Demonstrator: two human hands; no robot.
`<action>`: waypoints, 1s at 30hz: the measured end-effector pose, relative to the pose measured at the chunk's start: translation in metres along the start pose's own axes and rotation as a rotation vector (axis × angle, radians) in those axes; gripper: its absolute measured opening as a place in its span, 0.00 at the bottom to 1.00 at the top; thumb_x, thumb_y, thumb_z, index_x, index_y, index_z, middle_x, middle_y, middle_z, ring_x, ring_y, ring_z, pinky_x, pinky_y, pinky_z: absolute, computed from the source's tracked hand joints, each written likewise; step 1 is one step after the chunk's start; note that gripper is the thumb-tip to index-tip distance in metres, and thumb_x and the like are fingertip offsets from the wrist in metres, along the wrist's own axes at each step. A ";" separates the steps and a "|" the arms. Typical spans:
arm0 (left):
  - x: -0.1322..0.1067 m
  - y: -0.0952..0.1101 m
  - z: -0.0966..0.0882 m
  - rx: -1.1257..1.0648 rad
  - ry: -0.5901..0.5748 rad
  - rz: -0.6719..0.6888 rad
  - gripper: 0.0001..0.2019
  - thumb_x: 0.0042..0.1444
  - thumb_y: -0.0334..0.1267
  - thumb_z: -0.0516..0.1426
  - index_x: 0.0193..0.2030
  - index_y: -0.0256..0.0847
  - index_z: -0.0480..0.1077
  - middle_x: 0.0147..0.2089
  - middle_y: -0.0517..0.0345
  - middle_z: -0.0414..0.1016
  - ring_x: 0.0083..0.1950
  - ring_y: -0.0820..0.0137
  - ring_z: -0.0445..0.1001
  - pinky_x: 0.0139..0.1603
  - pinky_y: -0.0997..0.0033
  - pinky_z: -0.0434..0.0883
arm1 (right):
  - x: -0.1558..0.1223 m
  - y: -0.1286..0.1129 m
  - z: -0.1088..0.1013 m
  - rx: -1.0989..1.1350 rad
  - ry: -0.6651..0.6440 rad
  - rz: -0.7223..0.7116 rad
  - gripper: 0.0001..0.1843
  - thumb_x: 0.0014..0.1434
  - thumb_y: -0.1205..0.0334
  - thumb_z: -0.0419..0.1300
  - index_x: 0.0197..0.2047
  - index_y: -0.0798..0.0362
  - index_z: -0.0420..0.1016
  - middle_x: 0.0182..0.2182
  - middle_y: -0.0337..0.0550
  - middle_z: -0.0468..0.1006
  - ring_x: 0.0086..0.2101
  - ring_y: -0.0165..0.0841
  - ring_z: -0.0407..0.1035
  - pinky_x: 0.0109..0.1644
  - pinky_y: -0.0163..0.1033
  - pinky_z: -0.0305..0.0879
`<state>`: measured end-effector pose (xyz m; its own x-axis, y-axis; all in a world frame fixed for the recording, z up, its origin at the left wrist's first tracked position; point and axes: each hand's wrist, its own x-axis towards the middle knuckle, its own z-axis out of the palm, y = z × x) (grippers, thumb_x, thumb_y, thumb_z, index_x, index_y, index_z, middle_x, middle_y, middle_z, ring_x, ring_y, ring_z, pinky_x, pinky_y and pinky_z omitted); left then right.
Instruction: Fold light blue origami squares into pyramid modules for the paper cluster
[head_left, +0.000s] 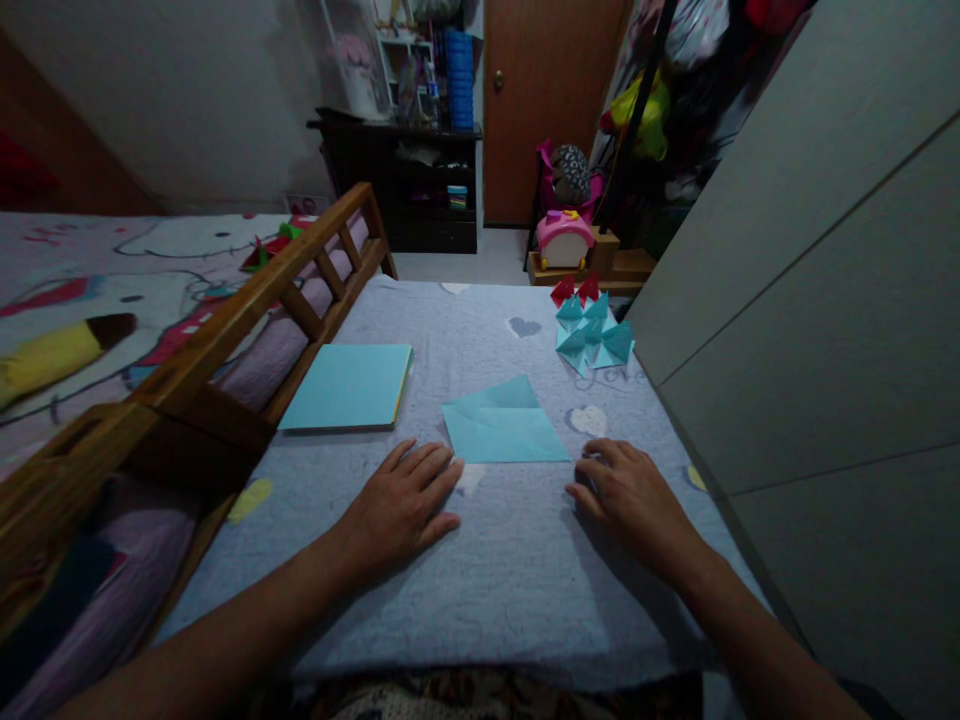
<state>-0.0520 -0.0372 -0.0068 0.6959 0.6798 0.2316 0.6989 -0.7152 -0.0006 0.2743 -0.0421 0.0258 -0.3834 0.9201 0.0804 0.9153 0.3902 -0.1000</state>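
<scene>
1. Nearest is a pale blue cloth with a heart pattern, spread over a flat surface.
2. On its near left part, the left hand lies palm down, fingers loosely spread and gripping nothing. Its fingertips are at the near left corner of the sheet; whether they touch it, I cannot tell.
3. To the right, the right hand is palm down too, relaxed, with fingers bent and slightly apart, apparently holding nothing. It is just beside the sheet's near right corner; contact is unclear.
4. Between the hands and slightly farther, the creased light blue folded paper sheet lies flat, its long straight edge near and a peak pointing far.
5. Left of the sheet and apart from it is a square paper stack with a light blue top.
6. At the far right of the cloth stand several pointed light blue folded paper pieces, with pointed red folded paper pieces just behind.
7. Beyond the cloth's far edge, to the right, is a rounded pink and white toy.
8. Farthest is a brown wooden door.
</scene>
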 end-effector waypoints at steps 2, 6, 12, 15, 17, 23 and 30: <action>0.002 0.000 -0.002 -0.016 -0.008 0.002 0.20 0.67 0.44 0.55 0.62 0.40 0.64 0.61 0.46 0.71 0.62 0.54 0.68 0.66 0.46 0.62 | 0.011 -0.006 0.000 0.049 0.041 -0.010 0.10 0.61 0.61 0.64 0.46 0.54 0.77 0.47 0.52 0.77 0.46 0.44 0.71 0.50 0.48 0.66; 0.009 0.002 -0.007 -0.091 0.023 -0.018 0.16 0.66 0.41 0.55 0.58 0.39 0.67 0.59 0.46 0.72 0.60 0.55 0.69 0.65 0.46 0.64 | 0.032 -0.022 0.004 0.104 0.047 0.007 0.15 0.59 0.61 0.65 0.49 0.56 0.75 0.49 0.55 0.75 0.49 0.46 0.68 0.52 0.49 0.64; 0.032 0.013 -0.011 -0.099 0.130 -0.053 0.17 0.62 0.35 0.56 0.58 0.37 0.67 0.61 0.41 0.69 0.62 0.52 0.67 0.61 0.49 0.68 | 0.041 -0.027 0.014 0.177 0.006 0.082 0.05 0.59 0.63 0.64 0.39 0.52 0.75 0.45 0.51 0.74 0.46 0.45 0.65 0.49 0.48 0.61; 0.045 0.018 -0.012 -0.062 0.220 -0.056 0.15 0.62 0.32 0.56 0.55 0.37 0.69 0.60 0.41 0.71 0.63 0.52 0.67 0.61 0.50 0.68 | 0.039 -0.027 0.021 0.253 0.016 0.105 0.03 0.60 0.66 0.62 0.38 0.51 0.74 0.42 0.48 0.74 0.45 0.43 0.65 0.48 0.46 0.60; 0.051 0.019 -0.015 -0.018 0.243 -0.068 0.13 0.62 0.33 0.57 0.53 0.37 0.71 0.61 0.41 0.71 0.64 0.51 0.66 0.62 0.49 0.66 | 0.038 -0.028 0.024 0.284 0.042 0.114 0.08 0.60 0.67 0.61 0.44 0.53 0.74 0.43 0.49 0.74 0.45 0.43 0.65 0.49 0.47 0.60; 0.070 0.023 -0.014 0.021 0.132 -0.065 0.17 0.62 0.40 0.60 0.56 0.37 0.70 0.64 0.41 0.70 0.66 0.49 0.65 0.62 0.48 0.63 | 0.040 -0.030 0.028 0.253 0.064 0.104 0.14 0.60 0.63 0.61 0.50 0.55 0.74 0.46 0.53 0.73 0.47 0.46 0.63 0.51 0.48 0.59; 0.098 0.016 0.002 -0.127 -0.080 -0.001 0.15 0.60 0.38 0.63 0.53 0.41 0.72 0.52 0.50 0.78 0.60 0.55 0.71 0.65 0.47 0.58 | 0.038 -0.032 0.030 0.340 0.092 0.058 0.05 0.60 0.69 0.57 0.39 0.52 0.73 0.39 0.46 0.75 0.42 0.41 0.64 0.47 0.46 0.57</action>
<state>0.0275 0.0180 0.0135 0.7100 0.6874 0.1530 0.6764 -0.7261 0.1233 0.2263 -0.0185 0.0027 -0.3055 0.9399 0.1525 0.8359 0.3414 -0.4298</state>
